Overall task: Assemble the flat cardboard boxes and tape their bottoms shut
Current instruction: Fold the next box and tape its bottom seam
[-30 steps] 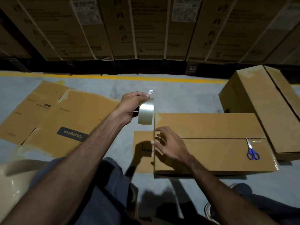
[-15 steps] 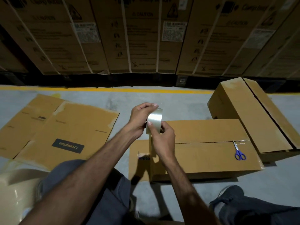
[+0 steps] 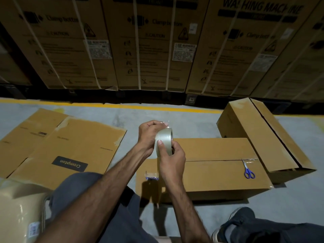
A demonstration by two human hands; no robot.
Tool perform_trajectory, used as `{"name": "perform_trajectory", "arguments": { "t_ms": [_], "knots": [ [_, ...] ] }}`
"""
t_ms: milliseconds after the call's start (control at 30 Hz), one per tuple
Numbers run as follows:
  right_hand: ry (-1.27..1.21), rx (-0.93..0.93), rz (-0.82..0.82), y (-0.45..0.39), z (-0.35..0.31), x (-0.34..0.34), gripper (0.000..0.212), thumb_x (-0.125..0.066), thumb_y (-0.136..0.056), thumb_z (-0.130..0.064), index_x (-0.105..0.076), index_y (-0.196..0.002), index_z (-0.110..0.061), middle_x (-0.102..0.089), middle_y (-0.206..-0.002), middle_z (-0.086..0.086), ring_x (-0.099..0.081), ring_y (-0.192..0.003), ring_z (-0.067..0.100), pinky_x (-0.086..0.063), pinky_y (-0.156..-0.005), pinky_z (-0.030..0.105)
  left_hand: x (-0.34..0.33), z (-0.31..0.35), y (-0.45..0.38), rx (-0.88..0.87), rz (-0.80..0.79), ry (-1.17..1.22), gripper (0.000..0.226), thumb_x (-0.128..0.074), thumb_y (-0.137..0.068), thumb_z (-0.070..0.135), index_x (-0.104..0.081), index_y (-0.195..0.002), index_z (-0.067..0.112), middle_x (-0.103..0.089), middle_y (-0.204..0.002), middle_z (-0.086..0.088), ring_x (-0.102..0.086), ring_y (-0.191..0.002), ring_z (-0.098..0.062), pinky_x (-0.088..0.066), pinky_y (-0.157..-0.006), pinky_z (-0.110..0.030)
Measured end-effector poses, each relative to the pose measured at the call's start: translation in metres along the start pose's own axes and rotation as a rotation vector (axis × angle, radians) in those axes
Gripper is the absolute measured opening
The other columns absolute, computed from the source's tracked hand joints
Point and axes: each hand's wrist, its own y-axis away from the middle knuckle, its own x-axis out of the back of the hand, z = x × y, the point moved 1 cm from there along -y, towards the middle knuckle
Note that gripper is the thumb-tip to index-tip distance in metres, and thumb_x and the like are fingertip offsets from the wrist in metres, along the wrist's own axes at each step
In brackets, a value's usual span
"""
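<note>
Both hands are up in front of me on the clear roll of packing tape [image 3: 164,141]: my left hand [image 3: 149,135] pinches the loose end at the top, and my right hand [image 3: 171,160] is curled round the roll from below, thumb pressed on its face. The roll hangs above the near-left corner of the long brown cardboard box [image 3: 219,165] lying on the grey concrete floor [image 3: 175,118].

I judge the seam only partly done: a short shiny strip shows at its right end beside the blue-handled scissors [image 3: 248,170], while the rest of the seam looks bare.

A second assembled brown box [image 3: 259,134] sits just beyond to the right; whether its bottom is sealed I cannot tell. Flattened brown cartons [image 3: 70,146] wait on the left.

Room is tight: my knees crowd the near edge and the second box hems the right, so open floor lies mostly ahead.
</note>
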Motion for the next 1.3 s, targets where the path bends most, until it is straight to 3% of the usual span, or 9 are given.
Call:
{"name": "perform_trajectory", "arguments": {
  "t_ms": [167,300,500,633,733,900,1033,1200,1300],
  "knots": [
    [0.005,0.042,0.032,0.002,-0.01,0.011,0.013,-0.073,-0.097,-0.04,-0.071,-0.096,-0.027,-0.074,-0.089,-0.008,-0.071,-0.081,0.007,-0.062,-0.075,0.038,-0.009,0.002,0.003,-0.006,-0.059,0.057,0.015,-0.083,-0.082,0.003,-0.071,-0.074,0.005,-0.07,-0.08,-0.011,-0.066,-0.068,-0.022,-0.055,-0.059,-0.031],
    [-0.001,0.051,0.046,0.003,-0.01,0.015,0.011,-0.074,-0.097,-0.038,-0.071,-0.095,-0.027,-0.074,-0.089,-0.006,-0.072,-0.082,0.011,-0.062,-0.075,0.043,-0.012,0.003,0.004,-0.02,-0.094,0.057,0.016,-0.082,-0.083,0.002,-0.069,-0.074,0.004,-0.076,-0.087,-0.011,-0.069,-0.073,-0.022,-0.056,-0.061,-0.031],
    [-0.02,0.025,0.061,0.008,-0.003,0.012,0.013,-0.073,-0.097,-0.039,-0.072,-0.1,-0.026,-0.074,-0.09,-0.004,-0.072,-0.083,0.013,-0.063,-0.075,0.045,-0.01,0.002,0.003,0.052,-0.104,0.117,0.032,-0.083,-0.078,-0.006,-0.057,-0.07,0.011,-0.074,-0.085,-0.014,-0.069,-0.067,-0.025,-0.056,-0.058,-0.032],
    [-0.034,0.011,0.112,0.013,0.004,0.012,0.015,-0.073,-0.097,-0.04,-0.071,-0.096,-0.026,-0.073,-0.086,-0.005,-0.07,-0.079,0.012,-0.062,-0.071,0.041,-0.009,-0.002,-0.002,0.081,-0.144,0.107,0.034,-0.084,-0.076,-0.007,-0.064,-0.097,0.011,-0.072,-0.094,-0.018,-0.07,-0.075,-0.026,-0.056,-0.068,-0.037],
    [-0.045,-0.011,0.12,0.013,0.01,0.015,0.016,-0.073,-0.097,-0.041,-0.071,-0.097,-0.025,-0.073,-0.087,-0.002,-0.071,-0.079,0.013,-0.062,-0.068,0.039,-0.013,-0.007,-0.004,0.043,-0.185,-0.004,0.052,-0.086,-0.079,0.001,-0.067,-0.126,0.016,-0.073,-0.091,-0.012,-0.07,-0.083,-0.022,-0.056,-0.077,-0.037],
    [-0.067,-0.037,0.091,0.01,0.017,0.02,0.017,-0.073,-0.098,-0.039,-0.072,-0.098,-0.022,-0.072,-0.086,-0.001,-0.068,-0.075,0.007,-0.056,-0.063,0.026,-0.016,-0.007,-0.01,-0.114,-0.129,-0.23,0.032,-0.083,-0.082,-0.003,-0.075,-0.106,0.016,-0.074,-0.075,0.003,-0.076,-0.093,-0.018,-0.054,-0.099,-0.036],
    [-0.095,-0.081,0.034,0.002,0.022,0.016,0.022,-0.075,-0.096,-0.042,-0.07,-0.096,-0.021,-0.072,-0.088,0.003,-0.068,-0.076,0.015,-0.058,-0.063,0.029,-0.011,-0.009,-0.02,-0.185,-0.07,-0.315,0.042,-0.079,-0.084,-0.006,-0.073,-0.121,0.011,-0.07,-0.067,0.004,-0.077,-0.085,-0.018,-0.058,-0.094,-0.03],
    [-0.043,-0.081,-0.023,-0.02,0.028,0.006,0.032,-0.078,-0.09,-0.052,-0.069,-0.091,-0.021,-0.071,-0.083,-0.001,-0.067,-0.075,0.015,-0.058,-0.066,0.038,-0.002,-0.007,-0.05,-0.208,-0.021,-0.389,0.034,-0.081,-0.081,-0.005,-0.077,-0.101,0.022,-0.076,-0.088,-0.003,-0.077,-0.089,-0.017,-0.06,-0.091,-0.034],
    [-0.007,-0.108,-0.017,-0.037,0.034,0.001,0.043,-0.076,-0.085,-0.062,-0.069,-0.088,-0.02,-0.071,-0.079,-0.003,-0.067,-0.072,0.016,-0.06,-0.071,0.046,-0.004,-0.003,-0.071,-0.206,-0.024,-0.413,0.038,-0.081,-0.082,-0.004,-0.076,-0.114,0.016,-0.074,-0.076,-0.006,-0.077,-0.083,-0.013,-0.058,-0.084,-0.029]
  ]
}}
